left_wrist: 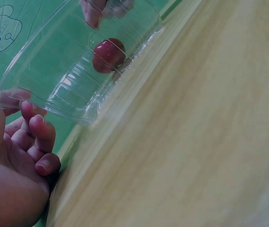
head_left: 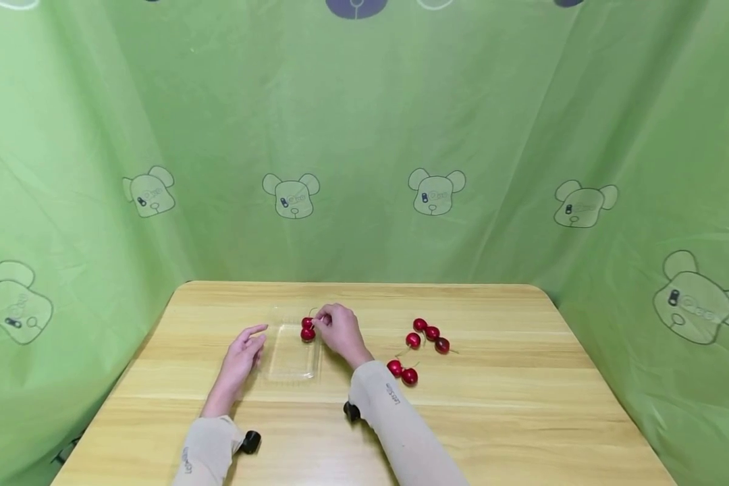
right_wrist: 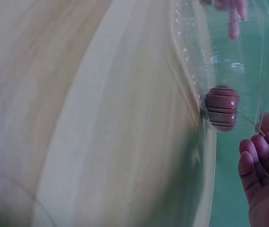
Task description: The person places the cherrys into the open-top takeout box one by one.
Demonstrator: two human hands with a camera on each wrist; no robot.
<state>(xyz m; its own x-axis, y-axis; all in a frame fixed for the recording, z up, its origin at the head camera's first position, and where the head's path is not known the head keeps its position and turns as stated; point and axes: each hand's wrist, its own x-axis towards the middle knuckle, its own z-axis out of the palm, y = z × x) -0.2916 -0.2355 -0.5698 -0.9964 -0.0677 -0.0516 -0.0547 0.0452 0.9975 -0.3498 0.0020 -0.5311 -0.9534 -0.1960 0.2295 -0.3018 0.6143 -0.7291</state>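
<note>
A clear plastic tray (head_left: pixel 288 368) lies on the wooden table (head_left: pixel 492 418) near its middle. One red cherry (head_left: pixel 307 335) rests in the tray's far end; it also shows through the wall as the cherry (left_wrist: pixel 108 54) and the cherry (right_wrist: pixel 222 106). My right hand (head_left: pixel 323 320) hovers over that end with curled fingers, pinching a second cherry (head_left: pixel 306 322) by its stem just above the first. The left hand (head_left: pixel 252 337) lies flat beside the tray's left edge with relaxed fingers (left_wrist: pixel 42 135) against the tray wall (left_wrist: pixel 68 90). Only the right hand's curled fingertips (right_wrist: pixel 257 156) show beside the tray wall (right_wrist: pixel 267 56).
Several loose red cherries (head_left: pixel 422 344) with stems lie on the table to the right of my right hand. A green curtain (head_left: pixel 364 169) printed with bears surrounds the table on three sides. Bare tabletop stretches toward the front and right edges.
</note>
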